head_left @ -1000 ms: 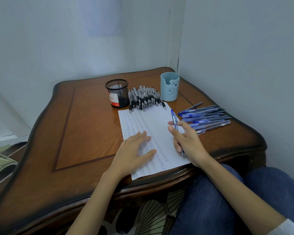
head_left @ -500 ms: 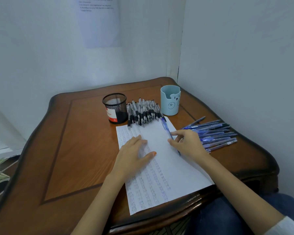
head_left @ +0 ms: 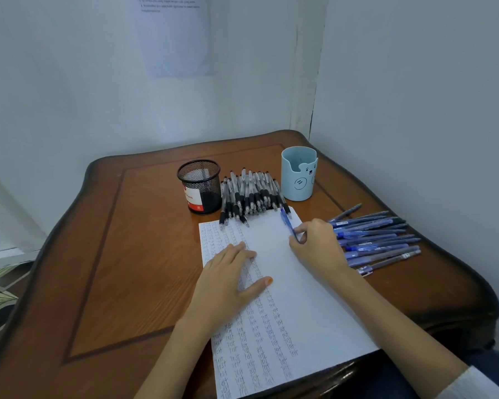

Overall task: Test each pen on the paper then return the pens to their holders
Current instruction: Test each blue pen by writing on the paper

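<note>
A white sheet of paper (head_left: 294,286) with columns of small handwritten words lies on the wooden table (head_left: 133,254). My left hand (head_left: 231,279) rests flat on it, fingers straight. My right hand (head_left: 319,247) pinches a blue pen (head_left: 287,221) over the paper's upper right part, the pen's far end pointing away from me. Several black pens (head_left: 249,195) lie in a row between a black mesh holder (head_left: 199,185) and a light blue bear holder (head_left: 298,178). Several blue pens (head_left: 378,240) lie to the right of the paper.
Walls close off the table at the back and on the right, meeting in a corner behind the blue holder. A printed sheet (head_left: 173,33) hangs on the back wall. The table's carved front edge is near my lap.
The view has tilted up and the table looks closer. My right hand has carried the blue pen from the paper's lower right up to its upper right. My left hand stays flat on the paper.
</note>
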Motion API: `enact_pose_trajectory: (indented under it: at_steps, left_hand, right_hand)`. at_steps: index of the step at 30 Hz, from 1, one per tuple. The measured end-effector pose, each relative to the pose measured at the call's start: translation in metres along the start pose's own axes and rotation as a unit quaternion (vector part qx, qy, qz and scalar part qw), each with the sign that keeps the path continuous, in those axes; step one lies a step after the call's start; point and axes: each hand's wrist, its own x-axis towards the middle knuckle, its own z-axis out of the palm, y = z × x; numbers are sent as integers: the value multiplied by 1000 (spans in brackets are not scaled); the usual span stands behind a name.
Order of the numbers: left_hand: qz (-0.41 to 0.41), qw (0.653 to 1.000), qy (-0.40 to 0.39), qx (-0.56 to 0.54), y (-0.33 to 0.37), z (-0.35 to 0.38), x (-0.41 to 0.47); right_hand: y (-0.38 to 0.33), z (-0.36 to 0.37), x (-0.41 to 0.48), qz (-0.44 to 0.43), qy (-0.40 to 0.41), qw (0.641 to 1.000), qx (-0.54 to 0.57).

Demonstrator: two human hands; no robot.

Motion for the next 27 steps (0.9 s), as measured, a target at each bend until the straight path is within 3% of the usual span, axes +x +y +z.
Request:
enact_pose_trajectory:
  at_steps: [27]
  left_hand:
    - [-30, 998, -38, -32, -29, -28, -44]
  right_hand:
    - [-7, 2, -10, 20, 5, 1000, -20]
